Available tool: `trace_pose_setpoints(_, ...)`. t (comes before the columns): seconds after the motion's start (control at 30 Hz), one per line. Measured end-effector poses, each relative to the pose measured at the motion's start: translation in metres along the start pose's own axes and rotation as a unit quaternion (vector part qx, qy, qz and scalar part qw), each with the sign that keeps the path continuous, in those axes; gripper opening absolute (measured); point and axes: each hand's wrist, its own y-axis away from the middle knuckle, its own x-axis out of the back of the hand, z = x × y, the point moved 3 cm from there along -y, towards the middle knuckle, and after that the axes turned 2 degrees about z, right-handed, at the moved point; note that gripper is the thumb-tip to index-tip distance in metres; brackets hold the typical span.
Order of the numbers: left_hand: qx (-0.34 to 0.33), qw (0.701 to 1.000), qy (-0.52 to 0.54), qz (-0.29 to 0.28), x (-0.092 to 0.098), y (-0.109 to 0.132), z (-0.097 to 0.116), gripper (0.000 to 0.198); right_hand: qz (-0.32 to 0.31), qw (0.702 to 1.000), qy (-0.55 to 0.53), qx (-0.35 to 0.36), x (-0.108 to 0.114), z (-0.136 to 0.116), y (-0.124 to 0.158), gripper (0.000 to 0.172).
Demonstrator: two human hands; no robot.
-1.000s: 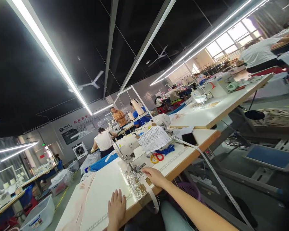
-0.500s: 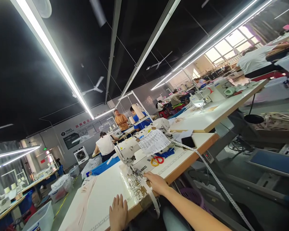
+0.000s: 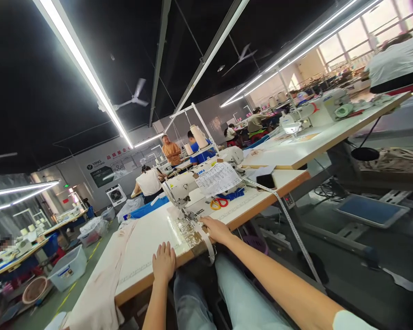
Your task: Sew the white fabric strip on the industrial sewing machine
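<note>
My left hand (image 3: 164, 262) lies flat on the front edge of the white sewing table (image 3: 141, 250), fingers apart and holding nothing. Beside the needle area of the white sewing machine (image 3: 179, 188), my right hand (image 3: 216, 229) rests with bent fingers at a pale strip (image 3: 205, 236); whether it grips the strip is unclear. The strip hangs in a loop over the table edge. Pale pink fabric (image 3: 105, 275) drapes over the table's left end. Scissors with red and yellow handles (image 3: 219, 203) lie behind my right hand. A printed sheet (image 3: 217, 178) rests against the machine.
A phone (image 3: 265, 181) and a measuring tape (image 3: 289, 220) are at the table's right, the tape hanging down. Another sewing table (image 3: 278, 158) stands beyond. Clear bins (image 3: 69, 268) stand on the floor at left. Several people work at other machines.
The view has tilted down and shifted, so more of my legs and forearms shows. Both hands remain at about the same places on the table.
</note>
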Motion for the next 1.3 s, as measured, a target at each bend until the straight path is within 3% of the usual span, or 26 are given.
trace_pose_setpoints(0.57, 0.036, 0.998, 0.044, 0.041, 0.006, 0.004, -0.004, 0.050, -0.001, 1.000, 0.009, 0.019, -0.007, 0.001, -0.004, 0.028)
trace_pose_setpoints(0.83, 0.043, 0.995, 0.041, 0.081, 0.012, 0.006, 0.000, 0.045, 0.020, 0.998, 0.035, 0.048, 0.000, -0.004, -0.003, 0.025)
trace_pose_setpoints(1.3, 0.033, 0.991, 0.080, 0.106, 0.008, 0.016, -0.008, 0.047, -0.014, 0.999, 0.037, 0.012, -0.006, -0.008, 0.003, 0.029)
